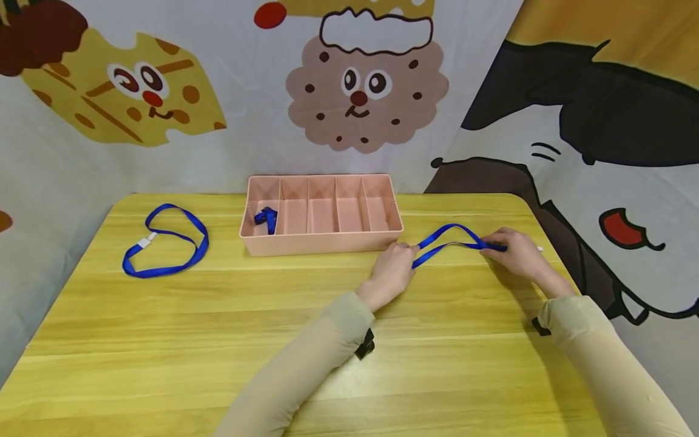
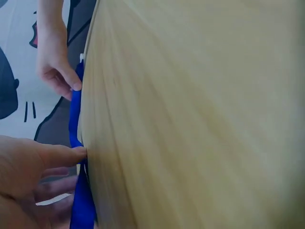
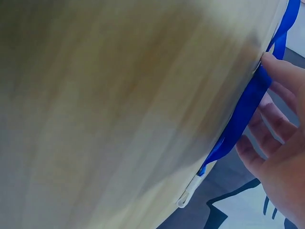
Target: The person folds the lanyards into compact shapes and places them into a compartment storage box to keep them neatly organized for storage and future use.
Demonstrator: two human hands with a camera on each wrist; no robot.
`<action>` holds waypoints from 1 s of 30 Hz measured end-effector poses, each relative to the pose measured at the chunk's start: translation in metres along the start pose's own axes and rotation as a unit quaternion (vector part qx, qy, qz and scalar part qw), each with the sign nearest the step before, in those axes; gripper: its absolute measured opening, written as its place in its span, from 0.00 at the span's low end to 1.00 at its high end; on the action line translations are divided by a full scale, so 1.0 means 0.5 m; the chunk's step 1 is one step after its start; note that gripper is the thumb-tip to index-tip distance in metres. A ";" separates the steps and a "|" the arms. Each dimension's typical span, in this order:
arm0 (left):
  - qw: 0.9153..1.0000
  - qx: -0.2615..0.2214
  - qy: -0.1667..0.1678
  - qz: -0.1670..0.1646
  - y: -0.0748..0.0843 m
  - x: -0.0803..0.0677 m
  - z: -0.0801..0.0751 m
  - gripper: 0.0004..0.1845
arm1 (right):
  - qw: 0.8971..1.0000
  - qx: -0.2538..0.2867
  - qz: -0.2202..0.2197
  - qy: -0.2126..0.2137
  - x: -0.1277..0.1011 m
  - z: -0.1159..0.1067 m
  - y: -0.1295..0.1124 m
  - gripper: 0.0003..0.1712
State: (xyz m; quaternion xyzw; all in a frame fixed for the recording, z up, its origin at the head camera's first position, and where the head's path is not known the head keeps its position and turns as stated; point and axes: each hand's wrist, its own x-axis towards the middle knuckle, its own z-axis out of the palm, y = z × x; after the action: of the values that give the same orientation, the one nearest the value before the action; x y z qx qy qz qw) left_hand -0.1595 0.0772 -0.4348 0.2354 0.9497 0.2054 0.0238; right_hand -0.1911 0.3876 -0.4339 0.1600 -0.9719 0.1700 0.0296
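Note:
A blue lanyard (image 1: pixel 450 226) stretches between both hands, right of the pink box. My left hand (image 1: pixel 390 270) pinches one end of the loop near the box's front right corner; its thumb lies on the strap (image 2: pixel 83 200) in the left wrist view. Toward the table's right edge, my right hand (image 1: pixel 516 250) pinches the two strands together. Beyond it, a white plastic clip (image 3: pixel 190 191) hangs off the lanyard in the right wrist view. The fingertips behind the strap are partly hidden.
The pink box (image 1: pixel 322 244) has several compartments in a row; a bundled blue lanyard (image 1: pixel 267 218) lies in the leftmost. Another blue lanyard (image 1: pixel 203 246) with a white clip is looped at the left of the wooden table (image 1: pixel 218 340). A cartoon-printed cloth (image 1: pixel 246 152) hangs behind.

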 end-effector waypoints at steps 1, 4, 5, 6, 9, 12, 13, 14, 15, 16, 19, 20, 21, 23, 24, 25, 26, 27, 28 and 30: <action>1.000 -0.004 0.003 0.005 -0.002 -0.001 -0.001 0.16 | 1.000 0.000 -0.002 0.002 0.000 0.000 -0.001 0.12; 1.000 -0.020 0.007 0.014 -0.011 -0.007 -0.006 0.10 | 1.000 0.005 -0.006 0.005 -0.002 0.000 -0.007 0.07; 1.000 -0.024 0.008 0.015 -0.015 -0.010 -0.009 0.09 | 1.000 0.004 -0.008 0.004 -0.002 0.000 -0.010 0.05; 0.999 -0.027 0.008 0.014 -0.019 -0.013 -0.012 0.10 | 1.000 0.004 -0.010 0.001 -0.004 0.000 -0.014 0.04; 1.000 -0.027 -0.001 0.013 -0.036 -0.026 -0.025 0.14 | 1.000 0.000 -0.014 -0.020 -0.008 0.000 -0.034 0.04; 0.999 -0.034 -0.014 0.015 -0.059 -0.042 -0.041 0.15 | 0.999 -0.006 -0.022 -0.046 -0.014 0.002 -0.063 0.04; 0.999 -0.039 -0.018 0.015 -0.068 -0.049 -0.046 0.15 | 0.998 -0.006 -0.024 -0.055 -0.016 0.003 -0.075 0.04; 0.999 -0.044 -0.022 0.015 -0.077 -0.057 -0.052 0.15 | 0.998 -0.007 -0.028 -0.063 -0.017 0.005 -0.086 0.04; 0.998 -0.053 -0.025 0.015 -0.088 -0.066 -0.058 0.14 | 0.997 -0.007 -0.033 -0.069 -0.018 0.008 -0.099 0.04; 0.998 -0.060 -0.027 0.017 -0.100 -0.074 -0.063 0.13 | 0.996 -0.008 -0.039 -0.073 -0.019 0.012 -0.111 0.03; 0.997 -0.068 -0.033 0.014 -0.137 -0.103 -0.078 0.11 | 0.994 -0.009 -0.067 -0.081 -0.020 0.028 -0.151 0.03; 0.997 -0.068 -0.036 0.013 -0.149 -0.113 -0.084 0.11 | 0.994 -0.010 -0.077 -0.083 -0.020 0.034 -0.166 0.03; 0.997 -0.068 -0.039 0.009 -0.160 -0.124 -0.090 0.10 | 0.993 -0.010 -0.086 -0.084 -0.019 0.041 -0.182 0.03; 0.997 -0.061 -0.046 0.004 -0.181 -0.147 -0.104 0.10 | 0.991 -0.011 -0.106 -0.087 -0.017 0.052 -0.214 0.03; 0.997 -0.056 -0.050 0.002 -0.191 -0.159 -0.113 0.10 | 0.990 -0.008 -0.113 -0.090 -0.015 0.058 -0.230 0.03; 0.997 -0.049 -0.052 0.005 -0.202 -0.171 -0.121 0.09 | 0.988 -0.007 -0.119 -0.093 -0.013 0.064 -0.246 0.03; 0.998 -0.044 -0.053 0.009 -0.213 -0.184 -0.130 0.09 | 0.987 -0.005 -0.126 -0.096 -0.011 0.069 -0.261 0.04; 0.998 -0.040 -0.053 0.010 -0.225 -0.197 -0.138 0.09 | 0.986 -0.001 -0.133 -0.099 -0.008 0.073 -0.276 0.03; 0.998 -0.036 -0.054 0.013 -0.237 -0.210 -0.145 0.09 | 0.985 0.001 -0.139 -0.102 -0.006 0.077 -0.291 0.03; 0.998 -0.030 -0.055 0.012 -0.262 -0.234 -0.158 0.09 | 0.983 0.008 -0.149 -0.109 -0.001 0.085 -0.320 0.03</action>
State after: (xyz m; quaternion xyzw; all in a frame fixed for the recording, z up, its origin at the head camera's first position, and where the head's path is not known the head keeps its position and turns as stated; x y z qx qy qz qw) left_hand -0.1242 -0.1116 -0.4210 0.2571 0.9373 0.2211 0.0809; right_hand -0.1394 0.2308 -0.4228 0.3204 -0.9333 0.1530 -0.0531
